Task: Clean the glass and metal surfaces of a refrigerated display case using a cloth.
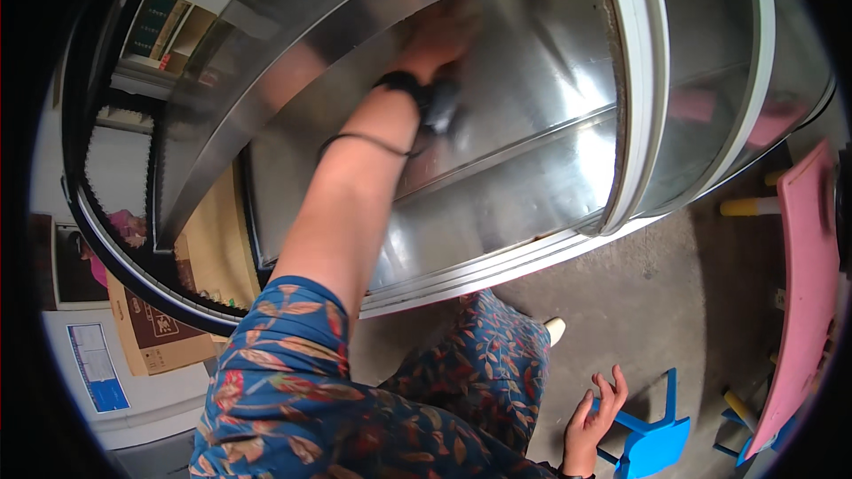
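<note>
My left hand (436,40), blurred, reaches into a metal-lined display cabinet (526,33). Its fingers lie near or on the shiny metal surface; contact and anything under the palm cannot be made out. A black band circles that wrist, with a dark blurred object (442,103) beside it, and a thin dark cord (359,140) loops the forearm. Low on the right, my right hand (596,412) hangs in the air with fingers apart and nothing in it. White sliding-door tracks (479,273) run along the cabinet's near edge.
White-framed panes (642,80) bound the cabinet's opening on the right. A blue plastic stool (655,446) stands near my right hand, beside a pink tabletop (802,233). Cardboard boxes (160,336) are at the left. My patterned clothing (492,352) and a pale shoe (555,330) show below.
</note>
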